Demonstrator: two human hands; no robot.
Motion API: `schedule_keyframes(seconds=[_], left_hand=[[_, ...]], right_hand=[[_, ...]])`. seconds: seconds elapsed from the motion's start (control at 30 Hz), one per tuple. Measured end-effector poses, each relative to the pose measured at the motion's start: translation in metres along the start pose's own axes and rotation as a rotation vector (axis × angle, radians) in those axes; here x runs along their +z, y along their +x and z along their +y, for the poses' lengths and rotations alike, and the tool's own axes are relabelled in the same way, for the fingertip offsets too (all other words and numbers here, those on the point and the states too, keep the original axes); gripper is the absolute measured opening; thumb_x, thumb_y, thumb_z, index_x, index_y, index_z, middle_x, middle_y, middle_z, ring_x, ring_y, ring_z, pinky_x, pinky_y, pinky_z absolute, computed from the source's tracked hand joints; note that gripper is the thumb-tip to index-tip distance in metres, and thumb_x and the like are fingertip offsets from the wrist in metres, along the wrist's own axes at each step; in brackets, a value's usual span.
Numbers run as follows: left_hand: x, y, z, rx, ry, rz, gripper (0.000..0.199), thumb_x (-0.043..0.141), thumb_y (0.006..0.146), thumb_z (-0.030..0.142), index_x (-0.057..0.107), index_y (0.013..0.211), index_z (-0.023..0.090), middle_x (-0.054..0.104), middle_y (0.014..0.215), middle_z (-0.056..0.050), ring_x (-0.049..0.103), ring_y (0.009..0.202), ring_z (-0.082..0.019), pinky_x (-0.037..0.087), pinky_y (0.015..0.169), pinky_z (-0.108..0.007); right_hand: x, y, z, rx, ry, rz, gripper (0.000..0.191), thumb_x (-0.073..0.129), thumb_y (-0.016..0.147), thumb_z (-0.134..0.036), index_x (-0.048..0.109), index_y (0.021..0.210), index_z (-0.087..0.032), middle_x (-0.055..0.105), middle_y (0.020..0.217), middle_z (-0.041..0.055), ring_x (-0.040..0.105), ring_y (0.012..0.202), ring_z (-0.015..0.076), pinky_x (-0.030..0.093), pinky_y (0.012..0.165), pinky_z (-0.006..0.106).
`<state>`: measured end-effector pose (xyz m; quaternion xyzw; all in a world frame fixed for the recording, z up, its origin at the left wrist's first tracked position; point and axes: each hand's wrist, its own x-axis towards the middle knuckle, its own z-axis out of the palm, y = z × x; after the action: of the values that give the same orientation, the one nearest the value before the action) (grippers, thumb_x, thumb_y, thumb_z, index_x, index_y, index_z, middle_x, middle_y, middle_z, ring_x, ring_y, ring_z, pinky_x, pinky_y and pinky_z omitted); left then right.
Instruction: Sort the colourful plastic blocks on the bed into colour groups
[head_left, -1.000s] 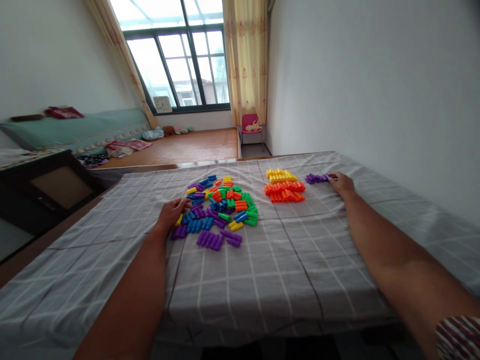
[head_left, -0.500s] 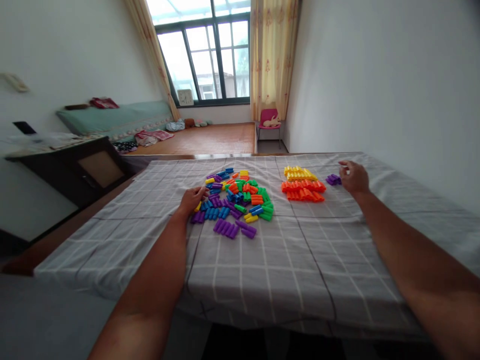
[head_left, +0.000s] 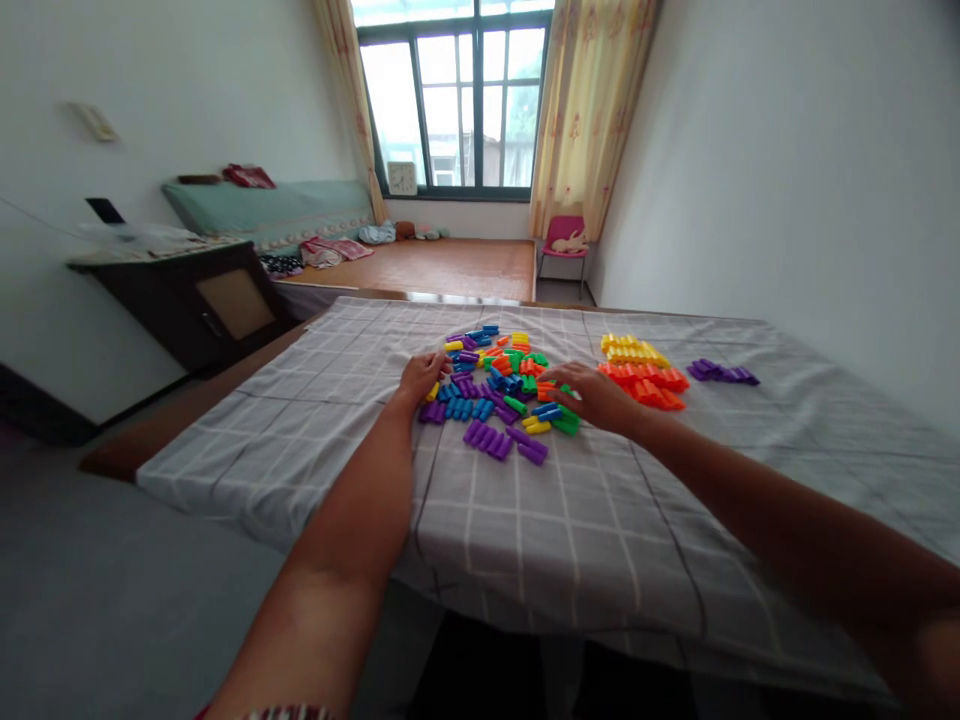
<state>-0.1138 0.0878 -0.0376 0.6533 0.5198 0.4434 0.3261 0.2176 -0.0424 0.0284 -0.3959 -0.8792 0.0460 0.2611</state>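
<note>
A mixed pile of short coloured plastic tubes [head_left: 487, 405], several stuck side by side in strips, lies on a grey checked cloth [head_left: 517, 520]. My left hand [head_left: 422, 380] rests at the pile's left edge with its fingers apart, next to a yellow tube and some purple ones. Over the pile's right side reaches my right hand [head_left: 589, 393], fingers stretched out above green and orange tubes, holding nothing that I can see. To its right lie yellow tubes [head_left: 636, 351] and orange tubes [head_left: 646, 385] in rows. Farther right is a row of purple tubes [head_left: 722, 373].
The cloth covers a table whose wooden edge [head_left: 112, 462] shows at the left. A dark cabinet [head_left: 225, 300] stands left of it. Beyond the table are a wooden platform [head_left: 457, 268] and a pink chair [head_left: 566, 235]. A white wall [head_left: 787, 180] runs along the right.
My right hand has moved left from the purple tubes to the mixed pile. The purple row at far right now shows longer. My view has turned slightly left; my left hand stays by the pile.
</note>
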Motion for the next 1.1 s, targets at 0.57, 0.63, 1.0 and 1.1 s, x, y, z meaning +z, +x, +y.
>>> schedule_keyframes(seconds=[0.57,0.63,1.0,1.1], left_hand=[[0.004,0.002,-0.003,0.022,-0.031,-0.002,0.048,0.047,0.089,0.054,0.071,0.089,0.013,0.072,0.074,-0.006,0.062,0.060,-0.012,0.045,0.057,-0.022],[0.004,0.002,-0.002,0.025,-0.022,-0.005,0.046,0.047,0.089,0.052,0.071,0.089,0.013,0.071,0.074,-0.006,0.062,0.060,-0.013,0.045,0.057,-0.022],[0.005,0.003,0.001,0.003,0.025,-0.005,0.045,0.048,0.089,0.051,0.072,0.089,0.014,0.073,0.076,-0.006,0.062,0.060,-0.013,0.044,0.056,-0.022],[0.004,0.000,0.004,0.010,0.015,-0.005,0.044,0.048,0.090,0.050,0.071,0.089,0.013,0.072,0.075,-0.006,0.062,0.060,-0.013,0.045,0.056,-0.022]], right_hand=[[0.052,0.058,-0.066,-0.314,0.140,-0.509,0.065,0.065,0.075,-0.012,0.051,0.139,-0.020,0.051,0.138,0.0124,0.059,0.115,0.0224,0.047,0.096,0.034],[0.048,0.052,-0.066,-0.294,0.140,-0.474,0.060,0.064,0.078,-0.015,0.052,0.137,-0.022,0.052,0.137,0.0118,0.060,0.111,0.0213,0.049,0.093,0.033],[0.039,0.046,-0.072,0.223,0.235,-0.346,0.030,0.059,0.089,-0.044,0.065,0.098,-0.016,0.069,0.081,0.0031,0.060,0.060,0.0117,0.046,0.059,0.024],[0.040,0.048,-0.074,0.248,0.193,-0.284,0.027,0.054,0.093,-0.038,0.065,0.103,-0.016,0.070,0.084,0.0040,0.061,0.061,0.0122,0.046,0.062,0.025]])
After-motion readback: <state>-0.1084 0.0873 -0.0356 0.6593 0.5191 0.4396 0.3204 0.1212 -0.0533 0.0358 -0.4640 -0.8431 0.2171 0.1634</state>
